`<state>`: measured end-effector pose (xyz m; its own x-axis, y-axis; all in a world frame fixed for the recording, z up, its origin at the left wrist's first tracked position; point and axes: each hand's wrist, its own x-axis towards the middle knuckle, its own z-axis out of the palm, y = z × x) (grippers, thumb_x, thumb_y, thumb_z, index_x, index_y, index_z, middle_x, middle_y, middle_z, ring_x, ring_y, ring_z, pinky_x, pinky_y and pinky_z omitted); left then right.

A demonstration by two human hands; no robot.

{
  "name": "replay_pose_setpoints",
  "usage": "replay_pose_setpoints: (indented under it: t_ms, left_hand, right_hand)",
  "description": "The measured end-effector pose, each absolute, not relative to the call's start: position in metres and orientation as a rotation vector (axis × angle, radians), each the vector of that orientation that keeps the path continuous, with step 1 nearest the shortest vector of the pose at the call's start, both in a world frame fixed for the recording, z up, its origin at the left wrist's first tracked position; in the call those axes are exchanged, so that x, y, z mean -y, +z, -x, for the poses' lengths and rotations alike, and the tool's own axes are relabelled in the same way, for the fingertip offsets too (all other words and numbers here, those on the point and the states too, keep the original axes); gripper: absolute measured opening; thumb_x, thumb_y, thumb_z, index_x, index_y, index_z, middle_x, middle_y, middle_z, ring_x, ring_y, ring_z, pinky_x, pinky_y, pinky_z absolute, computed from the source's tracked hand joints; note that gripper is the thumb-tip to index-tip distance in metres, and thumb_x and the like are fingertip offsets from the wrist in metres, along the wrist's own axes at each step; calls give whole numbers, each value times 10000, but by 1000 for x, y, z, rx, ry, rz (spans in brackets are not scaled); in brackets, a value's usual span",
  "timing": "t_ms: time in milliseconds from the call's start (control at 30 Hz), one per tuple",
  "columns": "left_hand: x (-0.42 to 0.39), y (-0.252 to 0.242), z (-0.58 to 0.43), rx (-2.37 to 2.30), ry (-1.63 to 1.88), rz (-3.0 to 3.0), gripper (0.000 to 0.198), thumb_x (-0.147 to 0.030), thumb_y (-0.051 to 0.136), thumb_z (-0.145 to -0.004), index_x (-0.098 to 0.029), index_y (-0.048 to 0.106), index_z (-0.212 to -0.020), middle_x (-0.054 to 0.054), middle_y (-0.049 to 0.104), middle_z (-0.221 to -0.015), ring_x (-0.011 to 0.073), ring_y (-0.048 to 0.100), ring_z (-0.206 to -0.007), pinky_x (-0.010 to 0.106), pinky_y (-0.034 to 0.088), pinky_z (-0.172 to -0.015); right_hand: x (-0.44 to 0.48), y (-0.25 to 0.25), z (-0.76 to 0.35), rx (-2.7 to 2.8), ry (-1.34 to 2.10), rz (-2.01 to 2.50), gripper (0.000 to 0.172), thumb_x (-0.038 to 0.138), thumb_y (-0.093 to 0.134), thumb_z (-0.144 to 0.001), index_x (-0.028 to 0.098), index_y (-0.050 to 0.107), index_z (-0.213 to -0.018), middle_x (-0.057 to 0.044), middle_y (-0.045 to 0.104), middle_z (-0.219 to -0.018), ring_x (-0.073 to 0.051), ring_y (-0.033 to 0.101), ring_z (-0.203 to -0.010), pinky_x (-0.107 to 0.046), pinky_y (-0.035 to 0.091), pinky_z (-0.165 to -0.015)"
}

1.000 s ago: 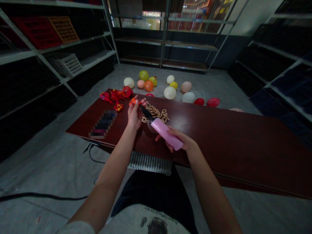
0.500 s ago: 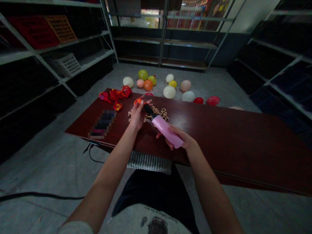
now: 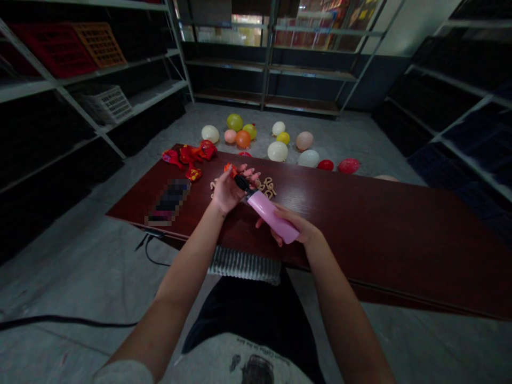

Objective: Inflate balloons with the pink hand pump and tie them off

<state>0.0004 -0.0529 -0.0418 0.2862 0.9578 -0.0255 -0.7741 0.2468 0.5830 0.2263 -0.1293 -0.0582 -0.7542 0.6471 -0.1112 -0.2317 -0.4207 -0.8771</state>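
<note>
My right hand (image 3: 294, 224) is wrapped round the lower part of a pink cylinder (image 3: 268, 210), which tilts up to the left over the table. Its black ribbed end (image 3: 241, 182) reaches the palm side of my left hand (image 3: 229, 192). Between thumb and index finger my left hand pinches a small orange limp piece (image 3: 231, 169), which looks like an uninflated balloon; the fingers partly hide it. My other left fingers stretch out beyond the black end. Under and behind both hands lie several tan curved pieces (image 3: 267, 186) on the dark red-brown table (image 3: 360, 224).
Red crumpled figures with yellow marks (image 3: 192, 154) lie at the table's far left, near a blurred-out dark flat object (image 3: 170, 201). Several inflated balloons (image 3: 277, 151) rest on the floor beyond. Metal shelves (image 3: 264, 66) stand around; a black cable (image 3: 68, 320) lies at left.
My left hand has turned, opening its outer fingers to the right around the black end. The orange piece has shifted slightly right and down. The pink cylinder has barely moved.
</note>
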Motion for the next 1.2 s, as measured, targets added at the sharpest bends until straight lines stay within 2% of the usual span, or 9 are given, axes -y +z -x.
replay_pose_setpoints:
  t_ms: [67,133,233,333,533,733,967,1067,1200]
  left_hand:
    - [55,-36,2,-415,1231,-448,573,-575,358,-1065,-145,728,-984,28,580,-620,158,638,-631,298,573,-740]
    - [57,-31,2,-399,1211,-410,667,-648,322,-1048,-129,732,-961,-29,409,-492,116,496,-470,255,536,-615]
    - [58,-29,2,-377,1176,-372,675,-681,371,-1024,-127,734,-894,-74,263,-431,86,336,-366,218,436,-468]
    - [57,-33,1,-400,1184,-338,586,-608,444,-1040,-143,719,-812,-93,190,-403,68,258,-317,199,351,-400]
    - [53,-43,-1,-396,1243,-218,554,-376,376,-1118,-161,560,-642,-99,170,-390,54,229,-282,182,279,-362]
    - [55,-37,2,-395,1375,-179,655,-462,435,-1086,-196,235,-521,-84,191,-413,41,223,-294,191,240,-348]
    - [51,-20,22,-459,1474,-176,667,-478,447,-1077,-192,205,-525,-82,191,-403,39,204,-290,186,222,-339]
    - [49,-2,34,-505,1532,-205,656,-459,458,-1079,-193,215,-530,-83,189,-400,44,201,-289,194,219,-335]
    - [47,25,49,-611,1620,-339,668,-521,520,-1040,-194,218,-542,-80,191,-408,48,198,-302,207,217,-339]
  right_hand:
    - [130,-59,-226,1274,2199,622,743,487,612,-941,264,258,-1556,-97,754,-1093,-142,674,-510,-269,574,-415]
    - [131,-57,-225,1296,2204,651,753,481,622,-937,273,265,-1567,-96,749,-1102,-144,680,-517,-269,575,-420]
    - [134,-53,-223,1319,2196,727,776,463,631,-936,286,247,-1587,-95,748,-1104,-141,683,-524,-263,571,-426]
    - [137,-49,-220,1332,2181,793,801,444,634,-940,294,213,-1606,-90,750,-1105,-139,685,-533,-256,566,-429]
    - [138,-48,-217,1356,2150,862,783,442,626,-951,294,225,-1608,-84,749,-1096,-141,682,-527,-257,556,-424]
    - [138,-45,-214,1401,2127,906,800,444,643,-934,292,236,-1605,-77,748,-1095,-139,681,-541,-262,562,-442]
    - [145,-39,-214,1573,1905,1188,789,504,703,-873,301,366,-1557,-16,726,-961,-121,631,-555,-247,520,-461]
    - [144,-39,-221,1816,1607,1311,728,500,727,-843,247,490,-1483,-53,732,-1061,-154,659,-685,-295,564,-586]
    - [144,-31,-235,2123,1093,1351,651,464,719,-849,231,546,-1431,-83,686,-1303,-258,675,-1074,-431,539,-947]
